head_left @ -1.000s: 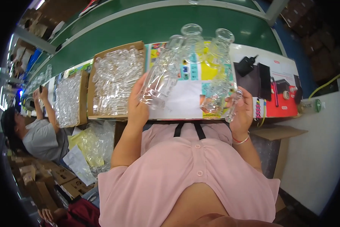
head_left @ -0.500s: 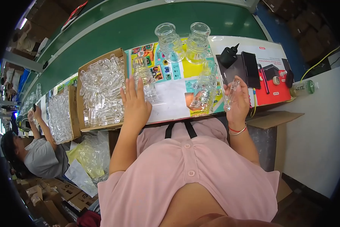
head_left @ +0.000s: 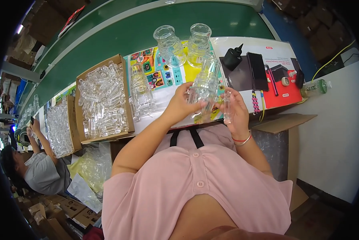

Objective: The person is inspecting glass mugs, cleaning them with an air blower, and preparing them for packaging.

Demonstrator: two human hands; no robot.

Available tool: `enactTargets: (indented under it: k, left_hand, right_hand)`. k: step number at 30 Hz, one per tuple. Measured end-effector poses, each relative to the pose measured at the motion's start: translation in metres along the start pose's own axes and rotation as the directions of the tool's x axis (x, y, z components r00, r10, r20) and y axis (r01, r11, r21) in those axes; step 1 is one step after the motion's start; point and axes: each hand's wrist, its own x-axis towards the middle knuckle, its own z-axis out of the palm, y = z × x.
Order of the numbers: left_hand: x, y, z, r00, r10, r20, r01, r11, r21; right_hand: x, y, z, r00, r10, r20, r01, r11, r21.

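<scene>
My left hand (head_left: 184,103) is closed around a transparent ribbed vessel (head_left: 206,82), which tilts away from me above the table edge. Between the fingers and thumb of my right hand (head_left: 238,114), beside that vessel, is a small transparent tube piece (head_left: 228,107). Whether the tube piece touches the vessel I cannot tell. A similar ribbed vessel (head_left: 142,90) lies to the left of my left hand. Farther back, two transparent flared vessels (head_left: 168,48) (head_left: 199,45) stand upright side by side.
A cardboard box (head_left: 130,114) full of small transparent pieces sits on the left, with another box (head_left: 72,124) beyond it. At right are a black dropper bottle (head_left: 232,59), a phone (head_left: 258,72), a pen (head_left: 272,82) and a green-tinted bottle (head_left: 316,88). A co-worker (head_left: 43,172) works far left.
My left hand has moved right from the vessel lying by the box and taken hold of the right-hand ribbed vessel. My right hand, still holding the tube piece, has come in toward it.
</scene>
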Motion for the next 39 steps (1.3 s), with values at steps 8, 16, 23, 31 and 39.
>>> enactTargets:
  k: [8, 16, 23, 31, 39]
  left_hand:
    - [-0.08, 0.062, -0.003, 0.777, 0.583, -0.239, -0.625, 0.76, -0.178]
    - [-0.089, 0.054, -0.01, 0.661, 0.729, -0.178, -0.723, 0.682, 0.113]
    - [-0.09, 0.042, -0.01, 0.616, 0.768, -0.176, -0.74, 0.64, 0.205]
    - [-0.085, 0.048, -0.001, 0.696, 0.666, -0.267, -0.704, 0.707, -0.07]
    - [-0.09, 0.055, -0.008, 0.898, 0.343, -0.275, -0.438, 0.756, -0.487]
  right_hand:
    - [-0.03, -0.025, 0.058, 0.867, -0.26, 0.426, 0.364, 0.913, -0.183]
    - [-0.026, -0.022, 0.065, 0.795, -0.281, 0.537, 0.406, 0.905, -0.126]
    - [-0.026, -0.025, 0.065, 0.715, -0.399, 0.574, 0.616, 0.748, -0.247]
    - [-0.025, -0.023, 0.062, 0.653, -0.418, 0.632, 0.684, 0.683, -0.255]
    - [-0.011, -0.041, 0.079, 0.721, -0.28, 0.633, 0.529, 0.813, -0.243]
